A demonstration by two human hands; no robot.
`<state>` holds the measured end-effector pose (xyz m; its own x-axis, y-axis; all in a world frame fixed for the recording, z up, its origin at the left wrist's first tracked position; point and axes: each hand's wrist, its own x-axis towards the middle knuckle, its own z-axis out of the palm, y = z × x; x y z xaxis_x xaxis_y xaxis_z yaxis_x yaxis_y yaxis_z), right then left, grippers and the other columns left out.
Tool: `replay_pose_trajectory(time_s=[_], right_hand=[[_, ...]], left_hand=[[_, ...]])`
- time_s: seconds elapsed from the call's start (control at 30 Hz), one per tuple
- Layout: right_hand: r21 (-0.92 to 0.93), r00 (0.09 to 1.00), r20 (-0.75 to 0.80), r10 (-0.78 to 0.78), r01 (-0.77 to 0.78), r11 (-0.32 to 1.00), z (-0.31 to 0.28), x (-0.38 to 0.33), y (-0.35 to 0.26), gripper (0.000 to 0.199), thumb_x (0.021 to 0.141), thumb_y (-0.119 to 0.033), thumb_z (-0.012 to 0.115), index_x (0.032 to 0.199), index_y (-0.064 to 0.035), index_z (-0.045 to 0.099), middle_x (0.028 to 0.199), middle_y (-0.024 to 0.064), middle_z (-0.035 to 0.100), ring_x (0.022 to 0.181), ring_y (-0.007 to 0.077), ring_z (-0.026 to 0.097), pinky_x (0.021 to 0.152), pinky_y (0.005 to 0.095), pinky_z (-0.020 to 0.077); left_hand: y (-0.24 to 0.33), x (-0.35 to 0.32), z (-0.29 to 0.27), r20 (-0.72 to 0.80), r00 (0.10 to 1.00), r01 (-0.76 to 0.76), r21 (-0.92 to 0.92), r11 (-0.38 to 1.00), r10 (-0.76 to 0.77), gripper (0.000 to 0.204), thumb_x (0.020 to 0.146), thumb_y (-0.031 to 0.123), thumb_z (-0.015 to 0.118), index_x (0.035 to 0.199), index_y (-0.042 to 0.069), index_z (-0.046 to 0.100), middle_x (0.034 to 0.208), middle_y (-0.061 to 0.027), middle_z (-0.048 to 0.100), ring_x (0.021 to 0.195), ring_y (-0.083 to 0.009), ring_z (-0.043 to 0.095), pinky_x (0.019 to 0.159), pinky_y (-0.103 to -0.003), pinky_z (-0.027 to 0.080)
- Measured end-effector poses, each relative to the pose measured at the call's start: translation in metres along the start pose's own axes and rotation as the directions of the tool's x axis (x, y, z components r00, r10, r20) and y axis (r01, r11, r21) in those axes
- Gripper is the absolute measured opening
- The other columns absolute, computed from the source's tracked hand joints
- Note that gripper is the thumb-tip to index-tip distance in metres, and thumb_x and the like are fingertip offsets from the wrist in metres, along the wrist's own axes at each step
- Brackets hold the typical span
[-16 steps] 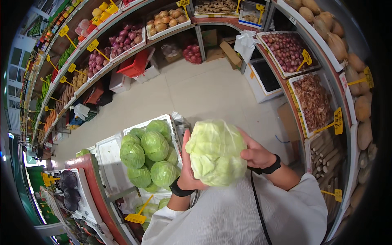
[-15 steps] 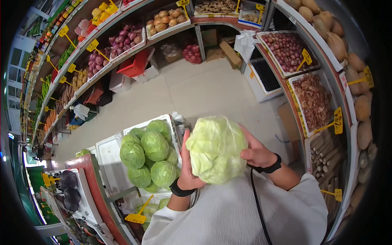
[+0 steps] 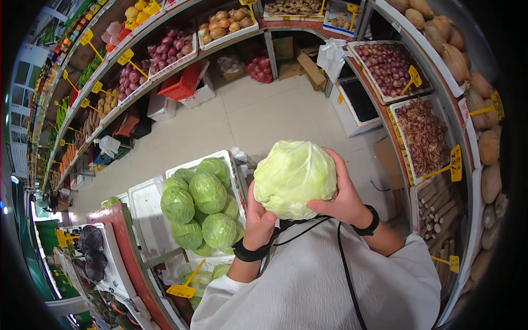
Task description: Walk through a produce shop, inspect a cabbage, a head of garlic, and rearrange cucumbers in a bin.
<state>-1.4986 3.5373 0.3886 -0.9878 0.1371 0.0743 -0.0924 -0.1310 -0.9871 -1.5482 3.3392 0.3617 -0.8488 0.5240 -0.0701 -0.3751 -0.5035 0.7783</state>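
Green cabbage (image 3: 295, 179), left grip (image 3: 259, 220), right grip (image 3: 344, 199) clamped around it, beige tiled floor (image 3: 264, 118), vegetable shelves (image 3: 300, 24) beyond

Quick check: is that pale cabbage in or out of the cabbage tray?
Out: the left hand and right hand hold the pale cabbage beside the cabbage tray, right of it in view.

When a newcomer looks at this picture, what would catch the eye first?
Probably the pale cabbage near the centre, held between the left hand and right hand. Next come the greener cabbages heaped to its left, then the red bin beneath the upper-left shelf.
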Motion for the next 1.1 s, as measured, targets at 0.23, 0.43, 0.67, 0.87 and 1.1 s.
replay_pose_trajectory(time_s=[0.23,0.43,0.67,0.87,1.1], right_hand=[[-0.141,0.996,0.07,0.053,-0.042,0.989,0.006,0.0,0.017,0.098,0.076,-0.02,0.077,0.144,-0.001,0.01,0.137,0.0193,0.04,0.123,0.0254,0.045,0.1,0.0365,0.0393],[0.046,0.934,0.26,0.247,-0.267,0.963,0.016,0.011,0.009,0.095,0.081,-0.011,0.07,0.148,-0.0053,0.002,0.141,0.0185,0.035,0.117,0.0223,0.051,0.091,0.0313,0.0467],[-0.195,0.847,0.398,0.351,-0.296,0.935,0.024,0.033,0.027,0.074,0.084,-0.003,0.062,0.147,-0.006,0.021,0.141,0.0163,0.037,0.104,0.0197,0.06,0.084,0.028,0.0487],[-0.265,0.732,0.522,0.438,-0.349,0.899,0.047,0.051,0.034,0.063,0.086,0.0,0.057,0.142,-0.0033,0.03,0.137,0.014,0.043,0.105,0.0174,0.06,0.083,0.025,0.0469],[-0.37,0.644,0.558,0.523,-0.37,0.852,0.07,0.047,0.042,0.05,0.087,-0.002,0.057,0.134,-0.0006,0.041,0.129,0.0116,0.051,0.107,0.0164,0.056,0.087,0.0266,0.0458]], left_hand=[[-0.001,0.0,-0.001,-0.241,0.967,0.079,-0.002,0.997,-0.078,0.061,0.085,0.011,0.066,0.134,0.001,0.032,0.13,-0.0106,0.048,0.12,-0.0193,0.047,0.102,-0.034,0.036],[0.004,-0.019,-0.015,-0.362,0.932,-0.034,0.008,0.999,0.035,0.057,0.085,0.009,0.065,0.133,0.001,0.035,0.127,-0.0097,0.05,0.116,-0.0178,0.049,0.1,-0.033,0.038],[0.003,-0.06,-0.068,-0.6,0.771,-0.209,0.079,0.975,0.214,0.064,0.081,0.006,0.069,0.134,0.0,0.033,0.124,-0.0101,0.051,0.113,-0.0168,0.051,0.097,-0.031,0.042],[-0.008,-0.12,-0.144,-0.851,0.479,-0.332,0.053,0.942,0.217,0.053,0.083,0.007,0.067,0.128,0.0,0.039,0.118,-0.0103,0.055,0.103,-0.0176,0.057,0.088,-0.031,0.049],[-0.037,-0.167,-0.228,-0.962,0.23,-0.266,0.082,0.96,0.146,0.054,0.081,0.011,0.071,0.126,0.002,0.041,0.116,-0.0103,0.057,0.099,-0.0199,0.059,0.081,-0.034,0.052]])
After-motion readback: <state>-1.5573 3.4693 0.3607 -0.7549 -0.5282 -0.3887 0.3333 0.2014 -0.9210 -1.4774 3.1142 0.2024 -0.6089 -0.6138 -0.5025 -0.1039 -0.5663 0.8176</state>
